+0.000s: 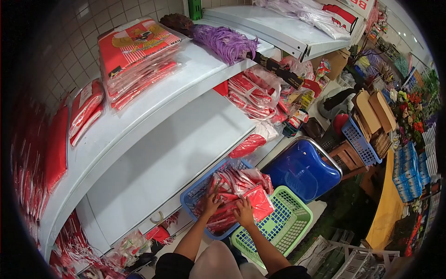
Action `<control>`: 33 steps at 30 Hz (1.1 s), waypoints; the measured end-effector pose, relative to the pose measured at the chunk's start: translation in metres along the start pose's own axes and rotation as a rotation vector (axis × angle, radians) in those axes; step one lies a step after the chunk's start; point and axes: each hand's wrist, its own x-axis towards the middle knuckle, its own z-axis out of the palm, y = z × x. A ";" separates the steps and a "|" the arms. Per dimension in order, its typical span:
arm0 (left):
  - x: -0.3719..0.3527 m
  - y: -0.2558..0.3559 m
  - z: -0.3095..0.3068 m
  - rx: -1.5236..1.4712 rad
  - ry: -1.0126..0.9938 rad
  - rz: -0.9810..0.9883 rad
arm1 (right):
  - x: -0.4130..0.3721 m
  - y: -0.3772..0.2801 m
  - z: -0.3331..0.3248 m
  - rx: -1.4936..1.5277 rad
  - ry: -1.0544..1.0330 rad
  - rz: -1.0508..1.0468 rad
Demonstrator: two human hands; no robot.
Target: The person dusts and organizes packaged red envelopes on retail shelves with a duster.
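Observation:
A blue plastic basket (189, 197) stands in front of me, heaped with red and white packets (227, 181) in clear plastic. My left hand (211, 205) reaches into the basket, its fingers apart on the packets at the left side of the heap. At the right side, my right hand (244, 212) has its fingers on the edge of a flat red packet (258, 203). That packet lies tilted over the blue basket's rim, partly above a light green basket (297, 221). The green basket stands right beside the blue one, and its slotted bottom shows.
White metal shelves (172, 135) stand ahead, with stacked red packets (139, 46) and a purple feathery bundle (227, 42) on top. A blue plastic seat (302, 169) is to the right. Bagged red and white bundles (253, 95) lie beyond. A person (337, 102) is farther back.

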 end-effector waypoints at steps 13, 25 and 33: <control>-0.066 0.088 -0.041 -0.273 0.262 0.216 | -0.001 -0.016 -0.042 0.185 0.127 0.053; -0.120 0.250 -0.154 -1.349 0.117 -0.005 | 0.002 -0.113 -0.200 1.260 -0.135 -0.109; -0.144 0.280 -0.161 -1.561 -0.239 0.019 | -0.033 -0.179 -0.284 1.244 -0.123 -0.204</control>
